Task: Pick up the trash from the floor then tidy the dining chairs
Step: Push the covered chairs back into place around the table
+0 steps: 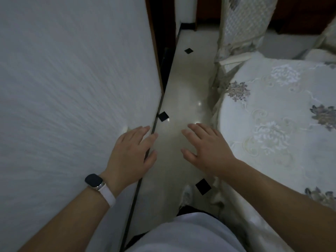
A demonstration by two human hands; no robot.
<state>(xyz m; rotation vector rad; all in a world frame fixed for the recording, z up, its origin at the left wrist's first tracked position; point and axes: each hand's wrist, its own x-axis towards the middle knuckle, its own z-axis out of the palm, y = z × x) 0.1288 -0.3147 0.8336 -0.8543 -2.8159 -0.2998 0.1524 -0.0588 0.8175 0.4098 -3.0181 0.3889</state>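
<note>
My left hand hovers palm down near the white wall, fingers spread, holding nothing; a dark watch on a white strap sits on that wrist. My right hand is also spread and empty, over the pale tiled floor. A dining chair with a cream lace cover stands ahead on the right, tucked against the round table draped in an embroidered floral cloth. I see no trash on the visible strip of floor.
A textured white wall fills the left side, ending at a dark wooden door frame. The floor passage between wall and table is narrow, with small black diamond tiles. My shoe shows below.
</note>
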